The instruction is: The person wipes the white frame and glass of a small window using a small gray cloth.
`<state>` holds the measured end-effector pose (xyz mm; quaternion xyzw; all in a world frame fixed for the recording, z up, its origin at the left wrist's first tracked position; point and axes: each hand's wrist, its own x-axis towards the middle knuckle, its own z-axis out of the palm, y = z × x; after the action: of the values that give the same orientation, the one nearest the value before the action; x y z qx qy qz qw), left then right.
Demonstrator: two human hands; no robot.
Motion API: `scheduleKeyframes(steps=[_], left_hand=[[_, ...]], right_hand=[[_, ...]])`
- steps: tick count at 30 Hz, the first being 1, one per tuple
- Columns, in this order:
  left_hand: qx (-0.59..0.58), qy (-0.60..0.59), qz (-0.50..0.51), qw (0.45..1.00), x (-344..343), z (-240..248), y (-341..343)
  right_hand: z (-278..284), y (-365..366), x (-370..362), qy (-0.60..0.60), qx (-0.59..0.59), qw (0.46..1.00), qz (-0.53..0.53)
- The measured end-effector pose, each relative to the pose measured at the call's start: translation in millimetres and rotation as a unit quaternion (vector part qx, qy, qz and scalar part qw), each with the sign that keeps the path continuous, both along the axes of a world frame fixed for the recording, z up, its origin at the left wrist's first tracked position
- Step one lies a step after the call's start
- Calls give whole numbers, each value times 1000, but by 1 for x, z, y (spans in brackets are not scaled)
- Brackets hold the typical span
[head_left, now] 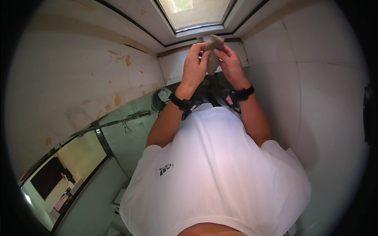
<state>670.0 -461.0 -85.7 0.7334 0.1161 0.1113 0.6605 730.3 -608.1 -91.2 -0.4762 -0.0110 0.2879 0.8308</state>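
Observation:
Both my hands grip a folded grey-brown cloth [214, 61], held up in front of the window. My left hand [193, 66] has its thumb pressed on the cloth's left side, with the fingers behind it. On the other side, my right hand [232, 66] pinches the cloth between thumb and fingers. Its lower end hangs between the two hands. Black bands with dark devices wrap both wrists.
A framed window [197, 15] stands ahead, above a white ledge [173, 67]. Stained walls flank me, the left wall [78, 67] with peeling patches. At lower left are a round bin [160, 97], a metal rod [138, 115] and a dark-framed opening [84, 155].

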Motion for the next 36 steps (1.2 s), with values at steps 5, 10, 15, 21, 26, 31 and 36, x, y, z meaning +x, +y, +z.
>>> scheduleKeyframes(steps=[5,10,15,21,26,31,36], left_hand=[[140,-8,-46,989,1,10,11],[60,58,-67,994,-3,9,15],[95,16,-63,993,-10,2,25],[83,-50,-34,995,10,28,14],[222,-116,-59,966,4,49,6],[282,-48,-102,953,-9,19,20],[274,22,-105,956,-19,5,34]], right_hand=[[-16,8,-8,-28,-45,995,-87],[-3,3,0,-91,-203,935,-277],[23,6,17,-142,-227,914,-306],[19,17,-3,-87,-117,954,-261],[-5,4,10,-154,-329,884,-294],[0,17,21,-381,-483,696,-370],[-10,26,48,-510,-542,606,-281]])
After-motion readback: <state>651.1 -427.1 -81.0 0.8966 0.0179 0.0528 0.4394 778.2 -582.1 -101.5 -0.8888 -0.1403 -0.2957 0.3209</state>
